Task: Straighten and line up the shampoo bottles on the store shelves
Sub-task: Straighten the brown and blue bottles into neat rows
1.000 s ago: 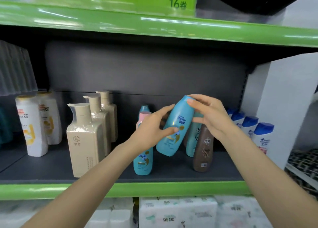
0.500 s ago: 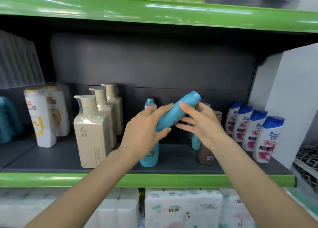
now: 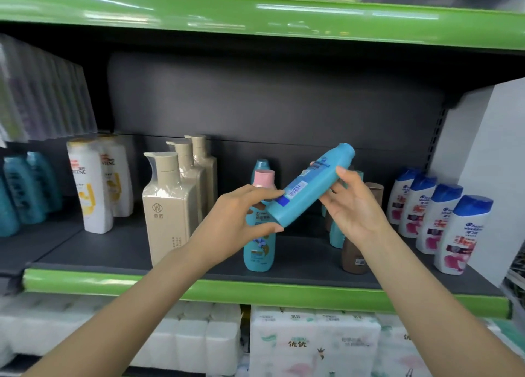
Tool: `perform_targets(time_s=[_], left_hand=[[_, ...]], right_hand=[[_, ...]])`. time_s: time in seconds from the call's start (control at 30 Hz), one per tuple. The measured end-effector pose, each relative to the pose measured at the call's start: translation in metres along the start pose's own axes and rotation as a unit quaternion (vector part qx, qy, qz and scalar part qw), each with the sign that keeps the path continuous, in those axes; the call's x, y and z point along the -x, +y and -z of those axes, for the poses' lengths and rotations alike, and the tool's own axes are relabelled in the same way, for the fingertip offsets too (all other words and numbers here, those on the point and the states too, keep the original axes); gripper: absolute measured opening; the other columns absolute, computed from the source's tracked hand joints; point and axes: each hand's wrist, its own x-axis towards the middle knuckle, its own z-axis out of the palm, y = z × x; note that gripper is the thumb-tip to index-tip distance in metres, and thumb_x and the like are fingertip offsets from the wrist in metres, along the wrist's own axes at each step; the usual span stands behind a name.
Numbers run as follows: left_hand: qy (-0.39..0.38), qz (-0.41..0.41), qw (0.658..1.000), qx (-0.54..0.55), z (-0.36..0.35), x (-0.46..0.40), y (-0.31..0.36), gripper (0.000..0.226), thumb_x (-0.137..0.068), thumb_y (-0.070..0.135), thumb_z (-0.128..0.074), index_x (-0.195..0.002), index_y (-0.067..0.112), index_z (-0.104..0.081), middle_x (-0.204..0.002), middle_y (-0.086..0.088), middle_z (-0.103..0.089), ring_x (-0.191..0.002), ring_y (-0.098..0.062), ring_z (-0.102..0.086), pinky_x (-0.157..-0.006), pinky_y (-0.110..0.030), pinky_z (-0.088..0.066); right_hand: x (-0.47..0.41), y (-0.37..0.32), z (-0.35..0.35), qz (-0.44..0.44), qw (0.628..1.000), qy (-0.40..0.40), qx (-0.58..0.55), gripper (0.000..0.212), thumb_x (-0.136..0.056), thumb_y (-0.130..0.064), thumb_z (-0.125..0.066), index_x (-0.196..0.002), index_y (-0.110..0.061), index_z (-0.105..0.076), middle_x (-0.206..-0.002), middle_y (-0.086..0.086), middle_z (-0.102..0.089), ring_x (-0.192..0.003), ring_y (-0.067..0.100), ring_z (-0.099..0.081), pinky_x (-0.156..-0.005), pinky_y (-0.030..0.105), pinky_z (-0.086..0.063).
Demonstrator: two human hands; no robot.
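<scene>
A teal shampoo bottle is held tilted in the air above the shelf, cap up to the right, barcode side facing me. My left hand grips its lower end between thumb and fingers. My right hand holds its middle from the right, thumb over the top. Behind my left hand a teal bottle with a pink cap stands upright. A brown bottle and another teal one stand behind my right hand, partly hidden.
On the dark shelf stand beige pump bottles to the left, white and yellow bottles further left, and white blue-capped bottles in a row at the right. Tissue packs fill the shelf below.
The teal bottle has tipped further over and turned, so its barcode side now faces me. Both hands have shifted along it and the view has moved closer.
</scene>
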Motion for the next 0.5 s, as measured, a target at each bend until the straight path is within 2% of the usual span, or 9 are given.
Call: perform_targets(time_s=[0.1,0.27,0.4,0.5], left_hand=[[-0.002,-0.003,1.0,-0.003,-0.001,0.001,0.003,0.057,-0.073,0.034,-0.075,-0.126,0.032,-0.053,-0.113,0.014,-0.055,-0.101,0.001,-0.054,-0.091,-0.021,-0.047],[0.006,0.001,1.0,-0.027,-0.002,0.002,0.005,0.058,-0.076,0.037,-0.072,-0.13,0.03,-0.051,-0.117,0.011,-0.054,-0.101,-0.003,-0.054,-0.091,-0.03,-0.05],[0.03,-0.01,0.993,-0.116,-0.005,-0.003,0.015,0.059,-0.079,0.041,-0.066,-0.133,0.025,-0.046,-0.113,0.011,-0.05,-0.089,-0.003,-0.046,-0.081,-0.024,-0.046],[0.026,0.009,0.994,-0.11,-0.006,-0.01,0.016,0.059,-0.081,0.038,-0.065,-0.135,0.025,-0.044,-0.11,0.008,-0.052,-0.09,-0.009,-0.051,-0.082,-0.026,-0.046]], right_hand=[[0.0,0.002,0.001,-0.007,1.0,-0.002,0.004,0.034,-0.084,-0.017,-0.057,-0.116,-0.008,-0.056,-0.128,0.018,-0.059,-0.119,0.03,-0.057,-0.096,0.039,-0.05],[-0.002,0.0,-0.002,-0.002,1.0,0.002,-0.007,0.035,-0.079,-0.017,-0.06,-0.114,-0.009,-0.056,-0.121,0.016,-0.062,-0.11,0.026,-0.063,-0.089,0.036,-0.055],[-0.002,0.001,-0.007,0.009,1.0,0.003,0.006,0.017,-0.085,-0.013,-0.058,-0.101,-0.009,-0.059,-0.107,0.013,-0.066,-0.095,0.022,-0.069,-0.077,0.032,-0.058],[-0.003,-0.002,-0.009,0.023,0.998,-0.007,0.061,0.026,-0.08,-0.018,-0.063,-0.105,-0.009,-0.059,-0.108,0.011,-0.066,-0.096,0.021,-0.07,-0.078,0.033,-0.058]])
